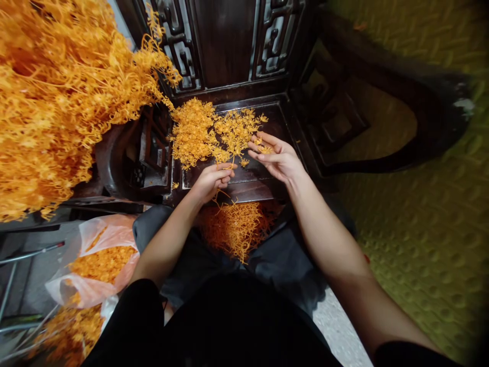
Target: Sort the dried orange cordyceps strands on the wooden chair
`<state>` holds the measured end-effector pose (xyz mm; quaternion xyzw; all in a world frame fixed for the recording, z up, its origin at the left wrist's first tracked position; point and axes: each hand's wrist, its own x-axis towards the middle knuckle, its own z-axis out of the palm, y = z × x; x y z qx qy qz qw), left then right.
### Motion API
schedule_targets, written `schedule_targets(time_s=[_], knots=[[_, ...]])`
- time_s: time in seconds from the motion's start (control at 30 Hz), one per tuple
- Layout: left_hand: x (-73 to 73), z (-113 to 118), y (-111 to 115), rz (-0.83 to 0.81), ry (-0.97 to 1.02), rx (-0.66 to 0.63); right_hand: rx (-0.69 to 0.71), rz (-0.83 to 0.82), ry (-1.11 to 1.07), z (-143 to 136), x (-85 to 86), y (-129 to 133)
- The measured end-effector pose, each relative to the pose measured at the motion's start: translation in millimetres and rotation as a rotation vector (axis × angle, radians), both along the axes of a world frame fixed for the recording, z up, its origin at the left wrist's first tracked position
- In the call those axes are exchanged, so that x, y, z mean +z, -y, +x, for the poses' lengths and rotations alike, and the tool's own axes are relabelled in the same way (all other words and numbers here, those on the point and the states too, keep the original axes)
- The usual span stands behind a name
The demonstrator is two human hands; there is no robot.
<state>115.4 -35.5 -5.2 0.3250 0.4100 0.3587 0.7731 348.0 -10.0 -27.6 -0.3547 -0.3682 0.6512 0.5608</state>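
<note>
My left hand (214, 182) is closed, thumb against fingers, on a thin orange stem (226, 167) in front of the flower piles. To its right, my right hand (280, 157) is cupped palm up with fingers partly apart, holding a few small orange flower pieces (265, 149). Beyond both hands, a dense pile of orange flower pieces (194, 132) lies on the dark wooden seat (244, 184). A looser orange sprig cluster (239, 128) adjoins it on the right, near my right fingertips. The pieces look like plastic.
A large heap of orange sprigs (57, 97) rises at the left. Bare orange stems (239, 229) gather between my knees. A translucent plastic bag (121, 229) with orange pieces stands lower left. The carved chair's armrest (431, 122) curves at the right, beside a yellow-green textured surface (412, 255).
</note>
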Motion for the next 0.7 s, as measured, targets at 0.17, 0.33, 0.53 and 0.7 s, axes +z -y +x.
schedule_targets(time_s=[0.17,0.33,0.53,0.7], knots=[[-9.8,-4,0,0.027,0.013,-0.002,-0.060,-0.023,0.171,-2,-11.4,-11],[-17.3,1,4,0.088,0.015,-0.027,-0.070,0.206,0.531,-23,-5.3,3],[-15.9,13,9,0.126,-0.019,-0.062,-0.015,0.235,0.550,-51,-2.1,24],[-7.8,11,14,0.076,-0.052,-0.079,-0.208,-0.008,0.507,-42,-16.7,4]])
